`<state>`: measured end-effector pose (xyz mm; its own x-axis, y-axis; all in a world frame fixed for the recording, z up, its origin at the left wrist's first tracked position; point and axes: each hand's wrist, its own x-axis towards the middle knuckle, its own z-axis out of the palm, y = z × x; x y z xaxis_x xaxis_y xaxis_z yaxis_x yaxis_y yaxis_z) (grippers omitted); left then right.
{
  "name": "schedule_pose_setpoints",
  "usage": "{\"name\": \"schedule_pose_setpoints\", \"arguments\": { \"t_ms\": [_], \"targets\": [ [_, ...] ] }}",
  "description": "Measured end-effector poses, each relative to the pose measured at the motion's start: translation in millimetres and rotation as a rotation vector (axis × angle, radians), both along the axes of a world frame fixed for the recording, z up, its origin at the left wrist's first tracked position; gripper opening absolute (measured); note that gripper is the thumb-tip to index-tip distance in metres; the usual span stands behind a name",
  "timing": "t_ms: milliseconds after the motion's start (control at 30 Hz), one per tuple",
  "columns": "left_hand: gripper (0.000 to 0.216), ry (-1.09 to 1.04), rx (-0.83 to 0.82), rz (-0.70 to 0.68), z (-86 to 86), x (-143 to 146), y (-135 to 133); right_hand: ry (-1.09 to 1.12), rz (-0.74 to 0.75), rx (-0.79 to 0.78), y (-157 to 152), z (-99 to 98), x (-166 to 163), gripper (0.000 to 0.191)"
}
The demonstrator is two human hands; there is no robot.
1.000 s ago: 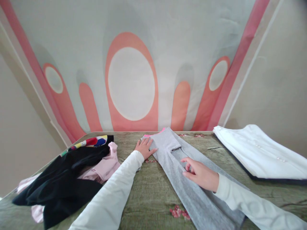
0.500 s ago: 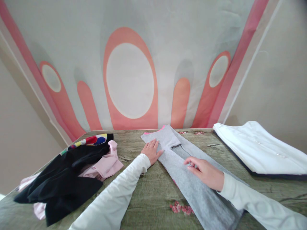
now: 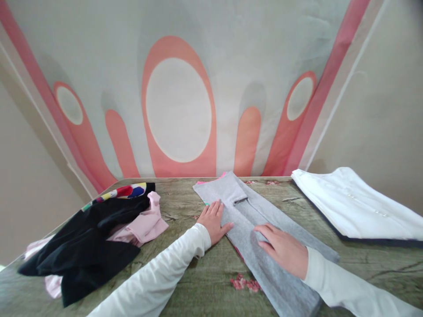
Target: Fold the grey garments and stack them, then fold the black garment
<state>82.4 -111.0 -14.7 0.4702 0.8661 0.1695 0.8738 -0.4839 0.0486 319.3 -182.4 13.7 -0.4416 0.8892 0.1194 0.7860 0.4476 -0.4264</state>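
Note:
A long grey garment (image 3: 241,220) with bits of pink at its edge lies partly folded on the table, running from the far middle toward the near right. A short flap with a hemmed end shows near its far part. My left hand (image 3: 213,222) rests flat across the garment's left edge, fingers stretched out. On the garment's near half lies my right hand (image 3: 282,250), palm down, with its fingers slightly bent and apart. Neither hand grips anything.
At the left is a loose heap with a black garment (image 3: 95,237), pink cloth (image 3: 147,226) and a multicoloured piece (image 3: 125,192). White folded clothing (image 3: 360,207) is stacked over dark cloth at the right. A wood-patterned table (image 3: 198,286) meets a patterned wall (image 3: 228,110).
My left hand has slid nearer along the garment's left edge. My right hand has come down onto the cloth and opened a little. The garment's near right part has shifted inward.

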Motion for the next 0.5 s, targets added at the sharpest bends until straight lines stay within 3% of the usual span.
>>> {"name": "schedule_pose_setpoints", "arguments": {
  "t_ms": [167,267,367,500],
  "targets": [
    [0.076,0.003,-0.001,0.004,1.4,-4,6,-0.043,0.009,0.105,-5,5.7,3,0.029],
    [0.079,0.007,-0.011,0.019,0.3,-8,12,-0.054,0.160,0.205,-12,6.5,-2,0.042],
    [0.081,0.007,-0.010,0.063,-3.3,-17,24,-0.058,0.328,0.209,-20,-1.3,-11,0.057],
    [0.080,0.011,-0.012,0.161,-6.1,-34,48,-0.075,0.366,0.179,-26,-12.7,-16,0.062]
  ]
}}
